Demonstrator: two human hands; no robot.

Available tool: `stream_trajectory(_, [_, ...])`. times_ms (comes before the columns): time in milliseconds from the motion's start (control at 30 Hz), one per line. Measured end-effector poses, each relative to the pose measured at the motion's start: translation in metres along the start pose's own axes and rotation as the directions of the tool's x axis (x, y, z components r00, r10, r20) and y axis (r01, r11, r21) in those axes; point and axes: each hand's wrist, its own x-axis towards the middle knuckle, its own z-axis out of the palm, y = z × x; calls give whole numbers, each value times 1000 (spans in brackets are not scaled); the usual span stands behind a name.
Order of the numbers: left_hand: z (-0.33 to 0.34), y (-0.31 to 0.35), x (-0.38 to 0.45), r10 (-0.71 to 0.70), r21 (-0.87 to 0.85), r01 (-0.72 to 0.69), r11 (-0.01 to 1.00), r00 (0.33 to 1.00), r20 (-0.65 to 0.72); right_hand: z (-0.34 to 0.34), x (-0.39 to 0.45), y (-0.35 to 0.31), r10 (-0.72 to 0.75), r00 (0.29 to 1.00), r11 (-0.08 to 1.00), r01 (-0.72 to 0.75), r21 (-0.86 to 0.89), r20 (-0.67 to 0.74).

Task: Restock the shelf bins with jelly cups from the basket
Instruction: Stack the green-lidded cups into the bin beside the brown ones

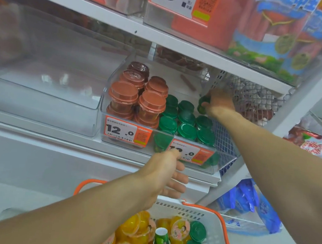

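Looking down from our head camera, we take the clear bin (106,104) as landmark: bare floor remains at its back, behind the green jelly cups (187,124), under a low shelf board (164,40). Orange-lidded cups (137,97) stack against its left wall; a mesh panel (246,95) stands beyond its right wall. Another clear bin (41,81) sits just left. Below it waits our basket (223,223) of yellow and green cups. Our right hand (218,102) reaches to the bin's back right corner, fingers curled around a green cup (203,104). Our left hand (164,172) hovers before the bin's price tag (192,153), fingers relaxed.
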Motion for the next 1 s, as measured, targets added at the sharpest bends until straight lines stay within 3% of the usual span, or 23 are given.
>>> stream_trajectory(167, [-2, 1, 6, 36, -15, -35, 999, 999, 13, 22, 13, 0, 29, 987, 999, -22, -46, 156])
stream_trajectory(600, [3, -2, 9, 49, 57, -51, 997, 999, 23, 20, 9, -9, 93, 979, 994, -80, -74, 180])
stream_trajectory(833, [3, -5, 13, 67, 106, -69, 992, 997, 25, 9, -10, -15, 34, 975, 992, -6, -128, 220])
stream_trajectory(933, [4, -8, 12, 73, 144, -76, 987, 997, 25, -9, -34, -20, -25, 990, 998, 33, -53, 138])
stream_trajectory(1000, [2, -12, 11, 67, 186, -69, 980, 998, 18, -22, -62, -21, -125, 992, 990, 126, 59, -9])
